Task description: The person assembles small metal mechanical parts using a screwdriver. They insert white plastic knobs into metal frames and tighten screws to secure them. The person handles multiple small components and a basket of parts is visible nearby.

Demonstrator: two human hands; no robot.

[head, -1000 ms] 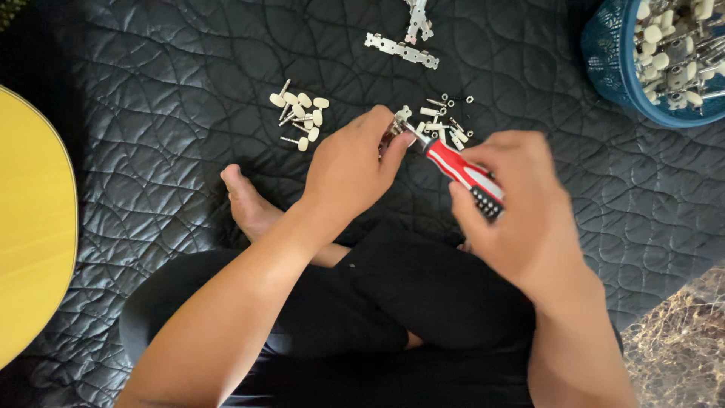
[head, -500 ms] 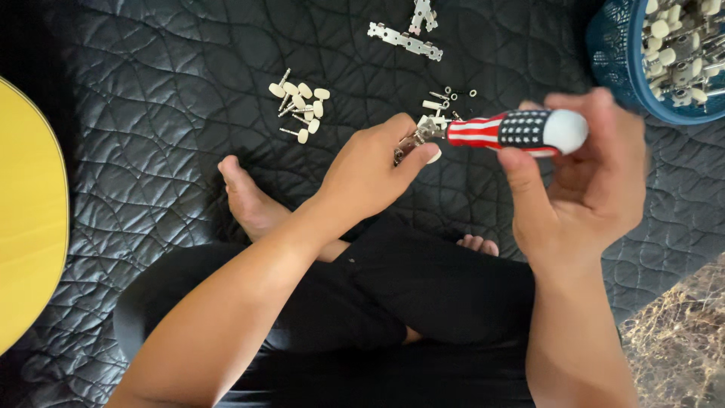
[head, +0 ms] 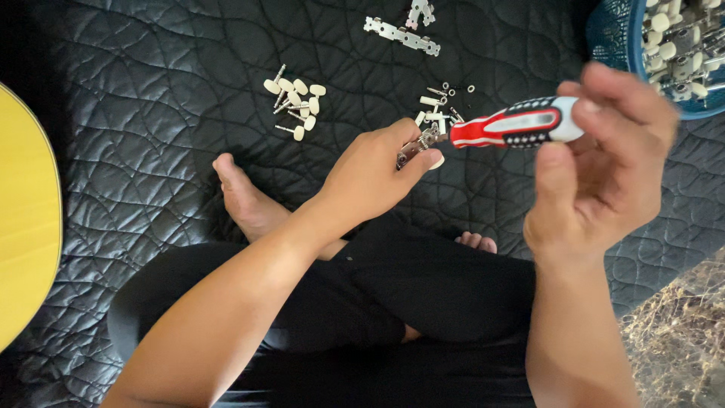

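My left hand (head: 377, 177) pinches a small metal tuner part (head: 417, 145) between thumb and fingers, above my crossed legs. My right hand (head: 604, 159) grips a screwdriver with a red, white and dark handle (head: 517, 125), held level with its tip pointing left into the metal part. Beyond the hands, on the black quilted mat (head: 151, 136), lie a cluster of cream-headed tuner pegs (head: 296, 102) and a small pile of screws, washers and posts (head: 442, 106).
Two metal tuner plates (head: 402, 34) lie at the top of the mat. A blue basket (head: 615, 38) at the top right holds several tuner assemblies. A yellow guitar body (head: 23, 219) sits at the left edge. My bare foot (head: 242, 200) rests on the mat.
My right hand swung the screwdriver from a downward slant to level and rose to the right. My left hand kept the metal part at the tip.
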